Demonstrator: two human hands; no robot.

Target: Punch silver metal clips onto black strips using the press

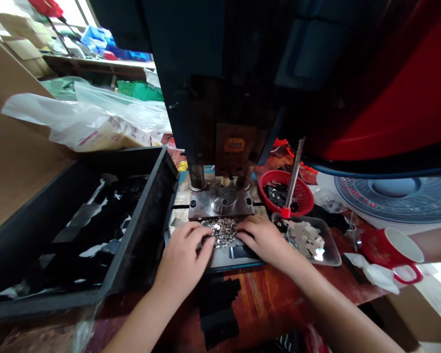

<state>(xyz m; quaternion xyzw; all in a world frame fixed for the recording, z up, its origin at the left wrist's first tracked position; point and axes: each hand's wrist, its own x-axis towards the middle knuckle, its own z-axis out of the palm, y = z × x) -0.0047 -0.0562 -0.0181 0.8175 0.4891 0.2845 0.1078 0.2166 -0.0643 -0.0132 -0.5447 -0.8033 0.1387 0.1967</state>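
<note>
A pile of small shiny metal pieces [224, 231], too small to name exactly, lies on the press bed in front of the steel die [222, 202]. My left hand [185, 250] is at the pile's left edge, thumb and fingers apart, fingertips touching the pieces. On the opposite side my right hand [262, 236] reaches the pile's right edge with its fingers loosely bent and parted. Neither hand shows anything gripped. A flat dark piece [242, 252] rests below the pile beside my right hand. Above the die hangs the press ram [235, 147].
A black crate [158, 196] of dark pieces stands left. To the right are a red basket [306, 200], a clear tray [332, 247] of flat parts, a metal rod [294, 176] and a red mug [382, 250]. Black strips [218, 309] lie at the front.
</note>
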